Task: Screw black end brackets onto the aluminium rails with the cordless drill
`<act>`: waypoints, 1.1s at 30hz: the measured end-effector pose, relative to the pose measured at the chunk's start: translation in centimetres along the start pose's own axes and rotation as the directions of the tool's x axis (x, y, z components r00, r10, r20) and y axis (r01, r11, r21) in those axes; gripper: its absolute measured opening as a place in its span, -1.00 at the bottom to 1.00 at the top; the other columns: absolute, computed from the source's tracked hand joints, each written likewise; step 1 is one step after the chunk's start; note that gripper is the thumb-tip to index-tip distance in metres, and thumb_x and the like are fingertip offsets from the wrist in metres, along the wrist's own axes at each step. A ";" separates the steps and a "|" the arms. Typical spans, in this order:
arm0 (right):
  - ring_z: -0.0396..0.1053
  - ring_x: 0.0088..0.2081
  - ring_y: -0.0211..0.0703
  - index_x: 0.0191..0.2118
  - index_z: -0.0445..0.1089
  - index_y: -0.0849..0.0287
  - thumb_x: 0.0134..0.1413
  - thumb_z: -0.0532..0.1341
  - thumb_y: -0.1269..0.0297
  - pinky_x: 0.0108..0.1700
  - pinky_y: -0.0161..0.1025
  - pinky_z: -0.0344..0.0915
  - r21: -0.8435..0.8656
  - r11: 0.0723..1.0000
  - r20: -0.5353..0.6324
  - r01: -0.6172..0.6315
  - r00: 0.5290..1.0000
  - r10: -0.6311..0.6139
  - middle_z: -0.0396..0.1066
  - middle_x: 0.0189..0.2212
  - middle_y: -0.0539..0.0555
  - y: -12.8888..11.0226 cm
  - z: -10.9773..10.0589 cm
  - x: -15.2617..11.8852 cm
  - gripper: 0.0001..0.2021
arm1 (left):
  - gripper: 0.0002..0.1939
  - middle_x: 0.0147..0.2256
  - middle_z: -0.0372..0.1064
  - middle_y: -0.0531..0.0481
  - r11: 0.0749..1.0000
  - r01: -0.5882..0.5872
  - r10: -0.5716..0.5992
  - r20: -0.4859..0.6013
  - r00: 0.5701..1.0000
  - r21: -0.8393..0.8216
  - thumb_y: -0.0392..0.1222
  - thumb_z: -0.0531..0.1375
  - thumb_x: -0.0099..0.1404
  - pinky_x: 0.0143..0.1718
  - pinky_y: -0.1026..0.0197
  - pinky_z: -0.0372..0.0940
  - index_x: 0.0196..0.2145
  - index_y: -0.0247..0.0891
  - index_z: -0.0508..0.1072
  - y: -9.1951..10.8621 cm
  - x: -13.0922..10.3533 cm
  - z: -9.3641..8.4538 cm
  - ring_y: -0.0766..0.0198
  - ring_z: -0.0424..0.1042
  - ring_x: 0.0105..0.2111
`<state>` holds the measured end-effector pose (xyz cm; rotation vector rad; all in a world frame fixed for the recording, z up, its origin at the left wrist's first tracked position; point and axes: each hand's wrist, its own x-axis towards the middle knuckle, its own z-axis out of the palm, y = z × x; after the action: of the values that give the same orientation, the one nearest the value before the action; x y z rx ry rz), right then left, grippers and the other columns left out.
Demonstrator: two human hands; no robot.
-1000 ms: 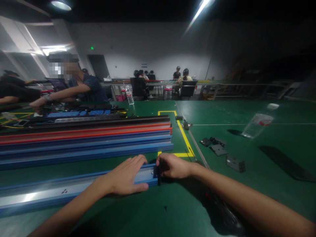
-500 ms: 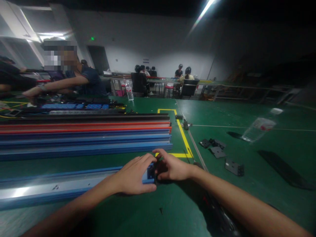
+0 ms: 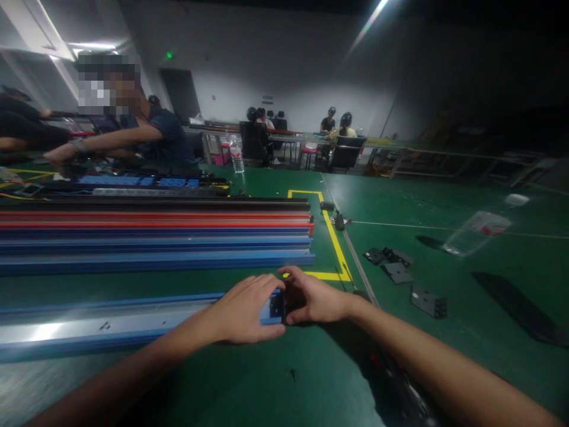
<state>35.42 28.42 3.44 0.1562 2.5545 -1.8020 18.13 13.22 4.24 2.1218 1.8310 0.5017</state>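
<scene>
A long blue metal channel [image 3: 133,317] with a silvery inner face lies across the green table, its right end under my hands. My left hand [image 3: 246,311] wraps over that end, thumb along the near edge and fingers on the far edge. A black end cap [image 3: 283,307] sits at the mouth of the channel. My right hand [image 3: 317,296] curls round the cap from the right, thumb and fingertips against it. Whether the cap is fully seated cannot be made out. A small dark screw [image 3: 293,374] lies on the table nearer to me.
Blue, red and black channels [image 3: 178,243] lie side by side beyond my hands. Several black plates [image 3: 398,273] and a tilted water bottle [image 3: 478,233] are at right. A dark tool [image 3: 400,385] lies under my right forearm. A co-worker [image 3: 155,130] sits at far left.
My right thumb and fingers have drawn in closer against the end cap. The left hand keeps its hold on the channel. The whole view has shifted slightly.
</scene>
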 end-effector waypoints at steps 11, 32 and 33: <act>0.43 -0.21 -0.13 0.25 -0.01 0.13 -0.12 0.47 0.43 -0.22 -0.20 0.45 -0.034 0.999 -0.014 -0.007 1.000 0.007 0.37 -0.15 0.05 -0.5 0.2 0.1 -0.13 | -0.26 0.14 0.36 -0.20 0.999 -0.023 0.024 -0.014 1.000 0.023 0.20 0.29 0.15 0.10 -0.13 0.29 0.19 -0.20 0.27 0.0 -0.1 -0.1 -0.09 0.40 0.07; 0.45 -0.33 -0.20 0.11 0.18 0.17 -0.01 0.13 0.66 -0.29 -0.22 0.39 -0.124 0.991 -0.372 -0.047 0.928 -0.002 0.42 -0.23 0.05 0.9 -0.8 0.8 -0.46 | -0.51 -0.06 0.39 -0.03 1.000 -0.014 0.015 0.063 0.998 -0.003 0.09 0.29 0.19 -0.02 0.02 0.29 0.01 -0.14 0.34 0.4 0.3 -0.7 0.07 0.41 -0.09; 0.45 -0.34 -0.21 0.09 0.19 0.18 0.00 0.13 0.65 -0.30 -0.22 0.39 -0.112 0.992 -0.392 -0.055 0.920 0.006 0.41 -0.24 0.05 1.0 -0.9 0.8 -0.49 | -0.51 -0.06 0.39 -0.03 1.000 -0.015 0.015 0.063 0.998 -0.002 0.09 0.28 0.19 -0.02 0.02 0.29 0.01 -0.14 0.34 0.3 0.3 -0.7 0.07 0.41 -0.09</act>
<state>34.72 29.71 2.72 0.6103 2.8910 -1.7472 18.18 13.45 5.00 2.1273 1.7810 0.4340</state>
